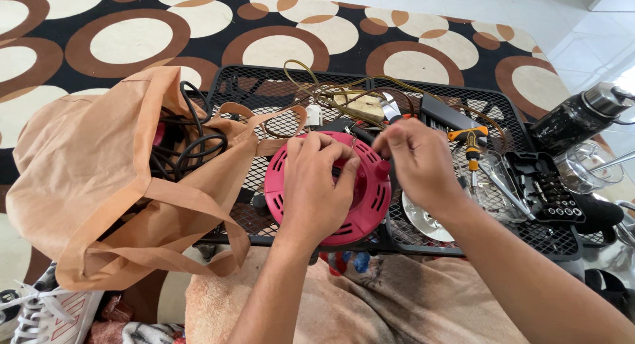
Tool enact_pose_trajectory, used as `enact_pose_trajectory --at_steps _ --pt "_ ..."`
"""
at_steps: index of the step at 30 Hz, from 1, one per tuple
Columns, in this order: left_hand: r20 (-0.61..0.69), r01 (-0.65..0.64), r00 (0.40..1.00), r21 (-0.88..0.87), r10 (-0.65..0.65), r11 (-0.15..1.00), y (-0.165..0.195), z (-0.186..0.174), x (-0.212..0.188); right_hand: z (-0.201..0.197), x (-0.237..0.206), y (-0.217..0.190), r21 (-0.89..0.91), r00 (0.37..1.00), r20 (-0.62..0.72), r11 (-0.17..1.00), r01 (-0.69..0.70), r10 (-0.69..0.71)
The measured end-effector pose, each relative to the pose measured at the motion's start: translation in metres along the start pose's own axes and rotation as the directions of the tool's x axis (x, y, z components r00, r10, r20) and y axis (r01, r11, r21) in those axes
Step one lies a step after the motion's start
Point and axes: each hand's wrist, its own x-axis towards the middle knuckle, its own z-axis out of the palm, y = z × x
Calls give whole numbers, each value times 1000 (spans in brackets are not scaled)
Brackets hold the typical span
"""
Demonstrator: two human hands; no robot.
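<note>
Head view: a person sits at a black mesh table (463, 241) over a rug (132, 40) of brown and cream circles.
Bag: a tan cloth bag (99, 178) slumps over the table's left edge, black cables (178, 149) spilling from its mouth.
Reel: a pink round cable reel (370, 202) lies flat near the table's front edge, at the middle, under both hands.
Left hand: the left hand (317, 185) rests on the reel's face, fingers bent down onto its centre; whether they pinch anything I cannot tell.
Right hand: the right hand (413, 162) sits at the reel's upper right rim, fingertips closed together on something small and hidden.
Progress: judging by the intact housing, the reel looks not yet opened, so the work seems early.
Bit case: an open black case of driver bits (546, 185) lies by the right edge.
Screwdriver: an orange-handled screwdriver (471, 145) lies just right of the right hand, untouched.
</note>
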Motion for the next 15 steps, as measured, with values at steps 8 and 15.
enact_pose_trajectory --at_steps 8,15 --pt "-14 -24 1000 8 24 1000 1 3 0 -17 3 -9 56 910 162 925 377 -381" --pt "-36 -47 998 -2 47 999 11 15 4 -21 4 25 -110 923 53 917 384 -381"
